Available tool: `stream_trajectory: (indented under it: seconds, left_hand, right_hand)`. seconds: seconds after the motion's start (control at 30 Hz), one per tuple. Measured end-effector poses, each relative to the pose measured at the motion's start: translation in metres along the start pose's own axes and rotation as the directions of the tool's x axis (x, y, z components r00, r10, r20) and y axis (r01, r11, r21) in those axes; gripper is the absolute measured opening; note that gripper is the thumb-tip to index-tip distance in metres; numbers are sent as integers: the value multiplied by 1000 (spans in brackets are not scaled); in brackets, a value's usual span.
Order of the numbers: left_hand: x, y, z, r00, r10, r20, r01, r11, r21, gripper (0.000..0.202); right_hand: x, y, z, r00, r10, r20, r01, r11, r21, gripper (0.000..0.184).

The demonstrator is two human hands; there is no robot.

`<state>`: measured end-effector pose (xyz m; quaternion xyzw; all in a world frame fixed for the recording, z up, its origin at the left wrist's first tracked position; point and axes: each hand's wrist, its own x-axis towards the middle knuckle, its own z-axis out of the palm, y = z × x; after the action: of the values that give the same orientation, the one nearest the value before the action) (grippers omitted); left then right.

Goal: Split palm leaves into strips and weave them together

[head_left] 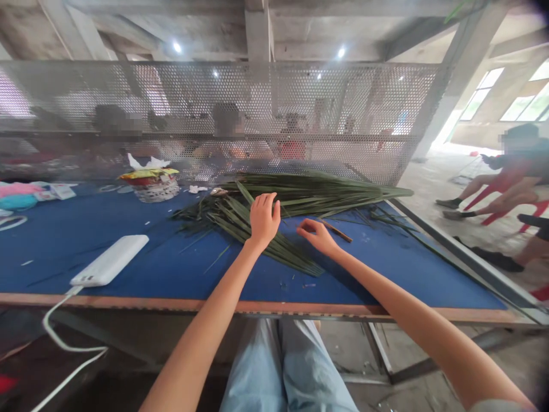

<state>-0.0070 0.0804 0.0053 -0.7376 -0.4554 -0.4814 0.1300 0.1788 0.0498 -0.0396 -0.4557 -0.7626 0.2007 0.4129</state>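
Observation:
Long green leaf strips lie on the blue tabletop in two bundles. My left hand (264,218) rests over the nearer bundle (295,254), its fingers stretched out and the thumb apart. Just right of that bundle, my right hand (317,233) is low over the table with its fingers curled to the thumb; what they hold, if anything, is too small to make out. A thin brown stick (338,231) lies just behind the right hand. The larger leaf bundle (317,191) stretches along the back, its narrow end to the right.
At the left, a white power bank (110,260) with a cable lies on the blue table (171,274). A woven basket (156,189) holds a yellow packet. A perforated metal screen (343,114) stands behind the leaves, people beyond it. A seated person (514,171) is at the right.

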Motion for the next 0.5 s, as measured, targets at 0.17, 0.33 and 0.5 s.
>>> stream_trajectory:
  seconds: [0.17, 0.33, 0.5]
  left_hand:
    - [-12, 13, -9, 965, 70, 252, -39, 991, -126, 19]
    - [-42, 32, -22, 756, 404, 515, -348, 914, -207, 21]
    - [-50, 35, -27, 609, 623, 491, -679, 730, -83, 35]
  right_hand:
    - [7, 2, -42, 995, -8, -104, -54, 814, -579, 21]
    - [18, 5, -72, 999, -15, 41, 43, 454, -890, 33]
    - [4, 10, -66, 918, 257, 301, 195, 367, -909, 33]
